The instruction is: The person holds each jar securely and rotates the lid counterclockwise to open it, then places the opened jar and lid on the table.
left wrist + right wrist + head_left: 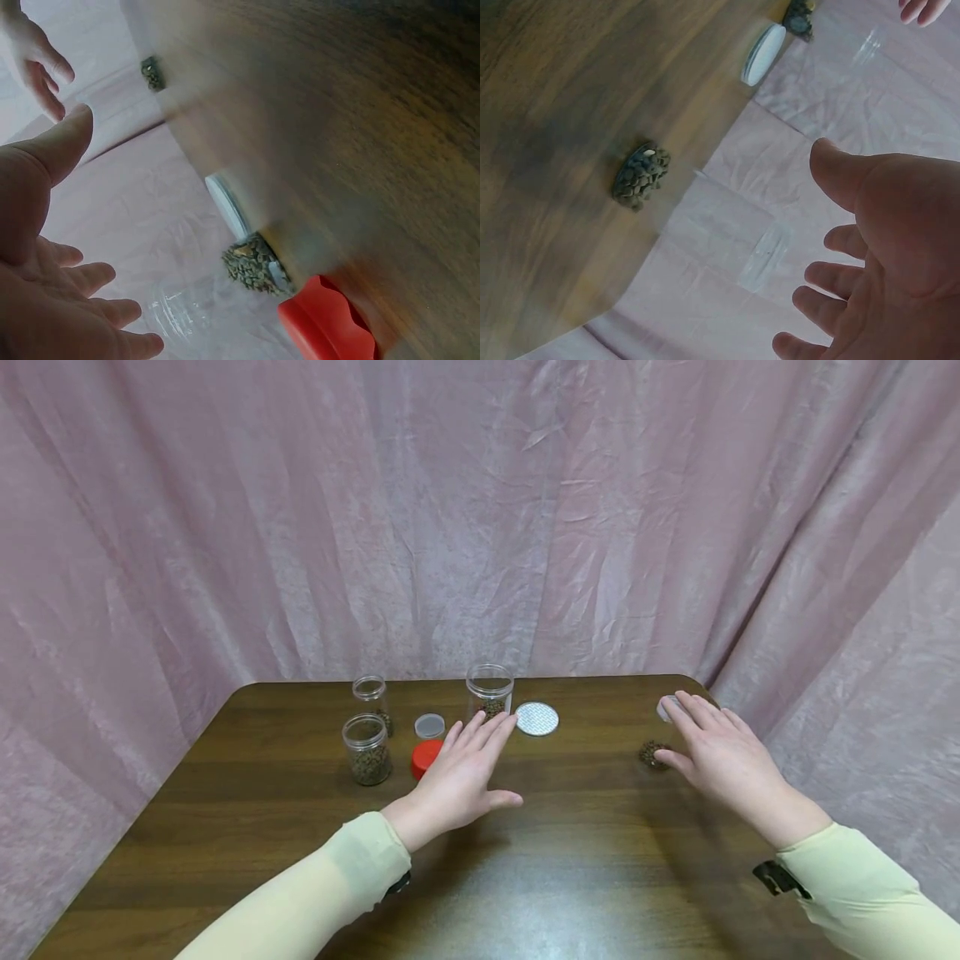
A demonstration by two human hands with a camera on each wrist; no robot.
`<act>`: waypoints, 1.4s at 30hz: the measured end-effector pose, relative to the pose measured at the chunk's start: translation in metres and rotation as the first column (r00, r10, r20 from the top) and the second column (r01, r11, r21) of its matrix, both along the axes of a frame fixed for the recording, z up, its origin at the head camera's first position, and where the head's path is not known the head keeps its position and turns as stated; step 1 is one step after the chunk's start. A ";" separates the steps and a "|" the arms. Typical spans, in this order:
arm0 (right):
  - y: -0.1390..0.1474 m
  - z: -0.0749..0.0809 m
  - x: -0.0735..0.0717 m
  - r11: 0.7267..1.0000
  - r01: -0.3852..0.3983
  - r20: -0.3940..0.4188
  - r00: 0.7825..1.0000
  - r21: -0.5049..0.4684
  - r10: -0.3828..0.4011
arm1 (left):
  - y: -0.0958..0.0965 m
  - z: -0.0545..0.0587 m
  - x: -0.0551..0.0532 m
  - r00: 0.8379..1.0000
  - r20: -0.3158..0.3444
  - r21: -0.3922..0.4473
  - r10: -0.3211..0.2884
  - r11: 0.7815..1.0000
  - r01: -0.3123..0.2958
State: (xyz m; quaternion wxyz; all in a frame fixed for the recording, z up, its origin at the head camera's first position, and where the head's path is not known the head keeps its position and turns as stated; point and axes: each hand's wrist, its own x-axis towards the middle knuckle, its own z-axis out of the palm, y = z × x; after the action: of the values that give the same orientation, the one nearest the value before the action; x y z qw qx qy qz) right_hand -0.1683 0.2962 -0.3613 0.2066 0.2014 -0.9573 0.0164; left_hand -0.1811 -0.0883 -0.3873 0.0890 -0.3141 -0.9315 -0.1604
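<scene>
My left hand (463, 774) hovers above the table with its fingers extended and thumb spread, holding nothing. Just past its fingertips stands a wide clear jar (490, 681) with dark brown-green pellets in its bottom. A red lid (425, 760) lies partly hidden behind that hand. On the right, my right hand (723, 762) is also raised, fingers extended and palm bare. Behind it stands a clear jar (765, 255) with brown pellets (641, 178) at its base; the hand covers most of this jar in the head view. In the right wrist view a gap separates fingers and jar.
Two smaller clear jars, a rear one (370, 689) and a front one (367, 756) holding pellets, stand at left. Near them lies a small translucent lid (430, 726). A white patterned disc lid (537, 719) lies beside the wide jar. Pink curtains (480, 518) hang behind the wooden table (247, 827).
</scene>
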 end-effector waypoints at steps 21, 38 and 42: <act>0.011 -0.017 -0.006 0.999 -0.006 0.026 1.000 -0.035 0.007 | -0.005 -0.004 0.003 0.999 0.050 0.021 0.004 1.000 -0.005; 0.005 -0.023 -0.012 0.992 -0.033 0.017 0.999 -0.124 0.036 | -0.010 -0.008 0.003 0.999 0.043 0.038 0.007 0.999 -0.009; -0.004 -0.023 -0.011 0.993 -0.028 0.041 0.999 -0.114 0.033 | -0.012 -0.008 0.004 0.999 0.050 0.047 0.006 0.999 -0.008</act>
State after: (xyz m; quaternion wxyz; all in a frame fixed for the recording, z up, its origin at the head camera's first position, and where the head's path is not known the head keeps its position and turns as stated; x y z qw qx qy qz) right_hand -0.1791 0.2925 -0.3841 0.1966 0.2034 -0.9560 0.0780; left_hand -0.1772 -0.1008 -0.3953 0.0738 -0.3045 -0.9305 -0.1896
